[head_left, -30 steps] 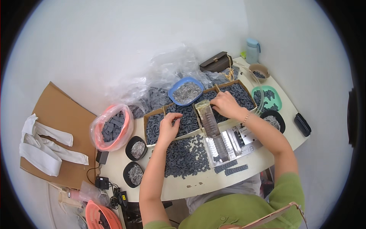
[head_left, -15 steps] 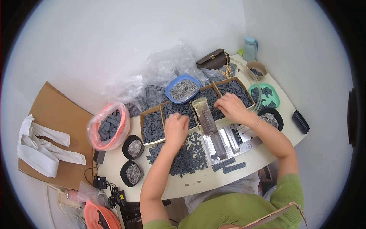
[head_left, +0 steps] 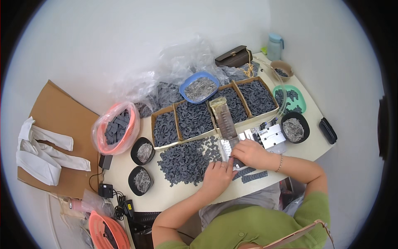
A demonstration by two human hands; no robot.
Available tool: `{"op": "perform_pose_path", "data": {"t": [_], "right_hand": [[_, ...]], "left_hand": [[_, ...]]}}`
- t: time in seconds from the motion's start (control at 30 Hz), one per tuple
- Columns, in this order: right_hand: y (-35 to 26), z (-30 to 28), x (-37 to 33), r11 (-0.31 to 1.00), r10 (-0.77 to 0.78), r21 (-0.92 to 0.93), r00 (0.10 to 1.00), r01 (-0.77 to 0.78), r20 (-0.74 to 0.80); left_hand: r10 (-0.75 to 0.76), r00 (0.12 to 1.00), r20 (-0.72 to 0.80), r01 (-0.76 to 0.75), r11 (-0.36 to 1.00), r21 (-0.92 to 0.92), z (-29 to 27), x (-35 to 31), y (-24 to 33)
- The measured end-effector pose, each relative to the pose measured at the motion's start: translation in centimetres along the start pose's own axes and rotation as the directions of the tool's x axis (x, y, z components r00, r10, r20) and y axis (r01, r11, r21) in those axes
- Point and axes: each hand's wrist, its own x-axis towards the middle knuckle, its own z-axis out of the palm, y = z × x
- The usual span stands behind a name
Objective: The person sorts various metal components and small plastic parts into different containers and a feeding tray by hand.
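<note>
Left hand (head_left: 218, 178): palm down at the near left corner of the metal fixture, fingers bent and bunched
Right hand (head_left: 253, 154): over the near part of the same fixture, fingers curled downward, thin bracelet (head_left: 280, 163) at the wrist
Grip: fingertips of both hands drawn close together, almost meeting; cannot tell whether pinching a small piece, or spread underneath
Metal fixture (head_left: 224, 150): silver, on the near side of the pale table (head_left: 316, 146), partly covered by both hands, with a white block (head_left: 272, 137) on the right part
Clear holder (head_left: 224, 118): long and narrow, sloping from the box down to the fixture
Grey strips (head_left: 254, 177): flat on the table, just to the near side of the fixture
Loose pieces (head_left: 182, 162): small, dark grey, in a broad heap left of the fixture
Box (head_left: 199, 137): cardboard, beyond the heap, four compartments in a row, all full of grey pieces
Blue bowl (head_left: 195, 100): at the box's far edge, full of thin metal pins
Green tray (head_left: 302, 103): far right, with scattered grey pieces
</note>
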Motion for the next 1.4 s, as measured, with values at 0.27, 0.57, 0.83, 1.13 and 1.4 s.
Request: {"op": "perform_pose_path", "data": {"t": [0.27, 0.57, 0.83, 1.13, 1.4], "right_hand": [[-0.6, -1.3, -0.2, 0.988, -0.133, -0.067, 0.985, 0.141, 0.106], [-1.9, 4.9, 6.6, 0.983, -0.125, 0.148, 0.986, 0.108, 0.107], [0.0, 1.3, 7.1, 0.982, 0.044, 0.171, 0.981, -0.077, 0.190], [-1.0, -0.2, 0.5, 0.977, -0.176, -0.123, 0.984, 0.177, 0.019], [-2.1, -0.7, -0.2, 0.961, -0.195, -0.192, 0.980, 0.198, 0.033]], "left_hand": [[-0.175, 0.984, -0.016, 0.172, 0.976, -0.136, -1.7, -1.7, -2.6], [-0.355, 0.930, 0.090, 0.365, 0.920, -0.145, -2.7, -2.3, -7.2], [-0.598, 0.795, 0.099, 0.550, 0.644, -0.532, -4.4, -1.9, -8.0], [-0.444, 0.857, 0.261, 0.447, 0.390, -0.805, -2.9, -1.2, -7.3], [-0.365, 0.929, -0.066, 0.258, 0.762, -0.594, -0.1, 2.3, -4.5]]}}
